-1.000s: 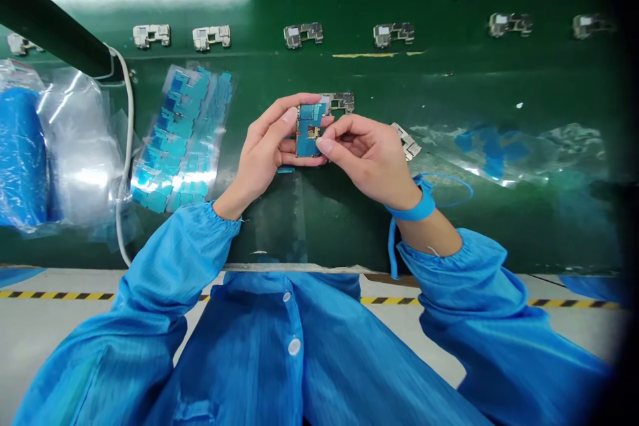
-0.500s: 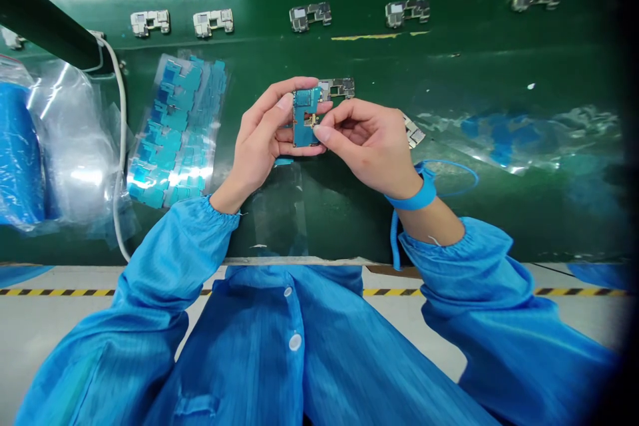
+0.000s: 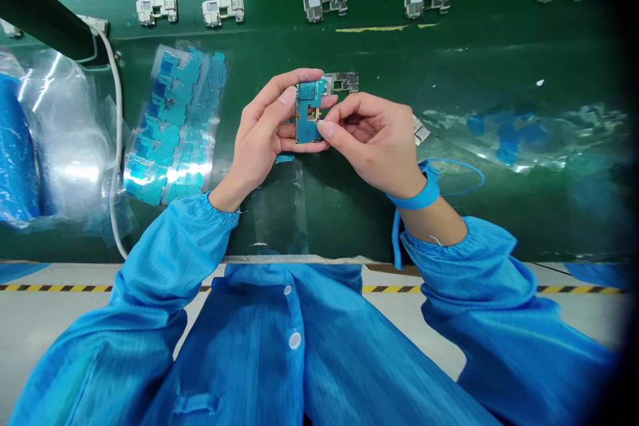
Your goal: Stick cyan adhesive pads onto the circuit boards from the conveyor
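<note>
My left hand (image 3: 255,140) is closed around a small circuit board (image 3: 308,123) covered in blue film, with the thumb on its left edge and fingers behind it. My right hand (image 3: 377,136) is pinched, thumb and forefinger meeting at the board's right edge beside a small gold-coloured part. Whether anything tiny sits between those fingertips is hidden. Just behind my hands lies another circuit board (image 3: 344,82) on the green work surface. A pale piece (image 3: 420,130) shows partly beyond my right hand. My right wrist wears a blue strap (image 3: 417,196) with a coiled cord.
Left of my hands lies a clear sheet of blue film stickers (image 3: 172,126). Further left are a white cable (image 3: 118,140) and plastic bags (image 3: 70,140). Several circuit boards (image 3: 325,6) line the far side. Clear plastic with blue pieces (image 3: 519,130) lies to the right.
The far row of boards appears further right and higher, by more than the surface around it. Both hands and the held board have shifted slightly up and right in view, keeping the same grip.
</note>
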Motion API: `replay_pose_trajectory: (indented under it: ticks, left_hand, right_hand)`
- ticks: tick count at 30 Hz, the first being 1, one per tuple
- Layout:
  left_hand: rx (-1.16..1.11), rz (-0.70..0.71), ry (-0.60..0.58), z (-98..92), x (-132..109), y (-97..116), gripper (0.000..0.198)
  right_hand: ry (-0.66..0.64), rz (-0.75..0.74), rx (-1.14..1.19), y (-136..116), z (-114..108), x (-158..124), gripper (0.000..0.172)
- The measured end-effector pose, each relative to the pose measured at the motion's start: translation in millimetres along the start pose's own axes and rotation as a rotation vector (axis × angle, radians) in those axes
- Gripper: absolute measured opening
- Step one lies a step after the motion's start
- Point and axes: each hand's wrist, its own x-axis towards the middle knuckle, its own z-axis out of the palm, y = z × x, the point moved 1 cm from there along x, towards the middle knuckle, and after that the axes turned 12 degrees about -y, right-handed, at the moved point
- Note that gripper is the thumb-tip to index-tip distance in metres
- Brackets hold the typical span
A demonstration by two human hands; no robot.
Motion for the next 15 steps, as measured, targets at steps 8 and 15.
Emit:
replay_pose_trajectory:
  ticks: [8, 15]
  left_hand:
    - [0.053, -0.001, -0.016, -1.1, 0, 0, 0.050]
    - [0.047, 0.051, -0.050, -1.7, 2, -4, 0.051]
  right_hand:
    - [-0.003, -0.035, -0.012, 4, -1, -1, 0.031]
    - [-0.004, -0.201, -0.033, 15, -3, 4, 0.039]
